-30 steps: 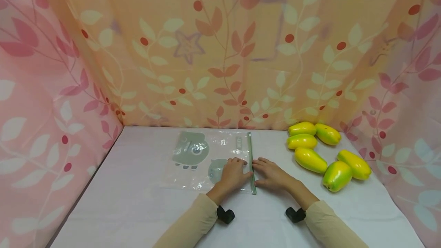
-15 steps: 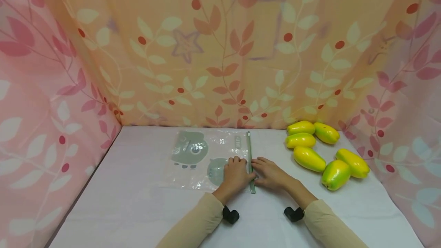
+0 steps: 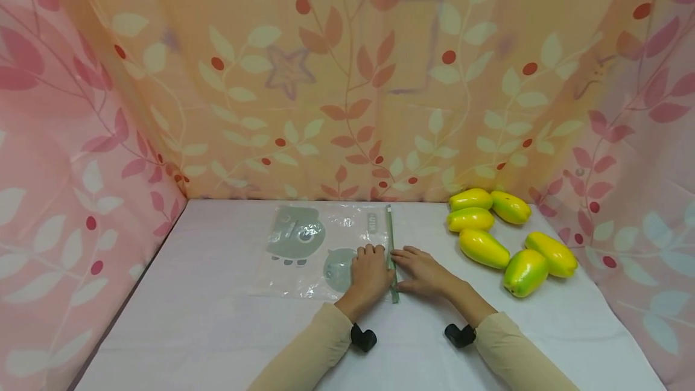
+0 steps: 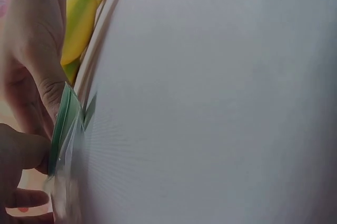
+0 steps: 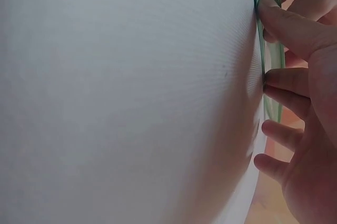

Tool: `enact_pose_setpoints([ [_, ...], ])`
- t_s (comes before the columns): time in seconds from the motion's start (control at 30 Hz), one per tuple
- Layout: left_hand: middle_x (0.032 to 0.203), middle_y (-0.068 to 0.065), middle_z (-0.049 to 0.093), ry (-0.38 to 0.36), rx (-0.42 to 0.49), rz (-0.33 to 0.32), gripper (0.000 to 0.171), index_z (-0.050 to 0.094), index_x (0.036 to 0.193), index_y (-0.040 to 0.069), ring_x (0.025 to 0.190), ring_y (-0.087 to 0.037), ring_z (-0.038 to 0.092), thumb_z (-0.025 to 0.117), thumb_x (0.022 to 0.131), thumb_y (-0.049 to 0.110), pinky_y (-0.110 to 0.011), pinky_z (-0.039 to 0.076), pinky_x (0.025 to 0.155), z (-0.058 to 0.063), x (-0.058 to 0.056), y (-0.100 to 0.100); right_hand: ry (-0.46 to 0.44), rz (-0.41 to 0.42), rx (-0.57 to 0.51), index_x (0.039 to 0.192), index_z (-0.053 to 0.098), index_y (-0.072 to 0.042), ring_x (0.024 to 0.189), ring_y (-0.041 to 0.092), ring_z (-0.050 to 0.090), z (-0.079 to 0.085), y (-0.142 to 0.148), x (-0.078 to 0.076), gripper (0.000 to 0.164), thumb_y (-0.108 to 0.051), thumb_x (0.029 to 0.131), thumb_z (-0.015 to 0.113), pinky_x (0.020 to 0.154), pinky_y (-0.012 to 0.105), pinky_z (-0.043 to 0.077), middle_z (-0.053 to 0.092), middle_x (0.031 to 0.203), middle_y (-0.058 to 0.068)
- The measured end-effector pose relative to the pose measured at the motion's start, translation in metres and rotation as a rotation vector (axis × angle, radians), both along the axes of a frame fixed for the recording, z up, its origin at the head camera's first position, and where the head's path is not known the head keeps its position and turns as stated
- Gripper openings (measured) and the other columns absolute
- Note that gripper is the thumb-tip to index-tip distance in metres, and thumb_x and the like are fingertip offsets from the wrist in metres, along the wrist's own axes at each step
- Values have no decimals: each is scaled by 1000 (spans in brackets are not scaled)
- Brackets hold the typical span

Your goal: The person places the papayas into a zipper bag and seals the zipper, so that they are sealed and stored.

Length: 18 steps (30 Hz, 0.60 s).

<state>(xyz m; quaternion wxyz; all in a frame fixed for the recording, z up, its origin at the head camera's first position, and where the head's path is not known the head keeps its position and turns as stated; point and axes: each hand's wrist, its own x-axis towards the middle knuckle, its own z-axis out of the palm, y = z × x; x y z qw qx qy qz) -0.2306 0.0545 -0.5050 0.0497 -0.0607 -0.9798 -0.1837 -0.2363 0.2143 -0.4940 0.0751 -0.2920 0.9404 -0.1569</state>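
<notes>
A clear zip bag (image 3: 347,225) with grey-green cartoon prints lies flat on the table, its green strip (image 3: 390,228) along the right edge. My left hand (image 3: 371,273) lies over the bag's lower right part and pinches the bag beside the strip, fingers bent. From the other side, my right hand (image 3: 420,271) touches the strip with its thumb and fingertips spread apart. In the right wrist view, the green strip (image 5: 280,79) shows a gap between its two edges, with the right thumb (image 5: 297,29) against it. The undersides of the left fingers are hidden in the head view.
Several yellow-green papaya-like fruits (image 3: 483,248) lie at the right rear of the white-covered table (image 3: 206,318). A patterned curtain (image 3: 336,77) closes off the back and both sides. A black wrist mount (image 3: 364,338) sticks out at each cuff.
My left thumb has shifted slightly at the green strip, and the left wrist has moved a little right. The right hand stays at the strip. The whole head view has drifted slightly.
</notes>
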Motion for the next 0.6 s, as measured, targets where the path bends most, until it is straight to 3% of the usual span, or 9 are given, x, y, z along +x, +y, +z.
enact_pose_setpoints([
  [0.3, 110, -8, 62, 122, 18, -75, 56, 57, 128, 14, 100, -25, 56, 72, 74, 16, -38, 47, 75, 1, 2, -10, 43, 16, 15, 136, 55, -2, 137, 44, 39, -1, 1, -3, 70, -41, 82, 75, 109, 61, 32, 51, 145, 13],
  [0.47, 114, -7, 62, 109, 21, -108, 50, 65, 123, 21, 103, -24, 56, 72, 74, 13, -37, 46, 75, 1, 1, -14, 51, 18, 10, 136, 55, -2, 137, 44, 39, -2, 1, -3, 70, -40, 82, 75, 109, 62, 32, 51, 145, 13],
  [0.6, 119, -6, 63, 97, -16, -138, 43, 69, 119, 17, 109, -25, 56, 71, 76, 15, -39, 48, 80, 1, 1, -16, 25, 4, 9, 137, 54, -2, 138, 44, 38, -2, 1, -3, 70, -40, 82, 76, 109, 62, 32, 51, 146, 12],
])
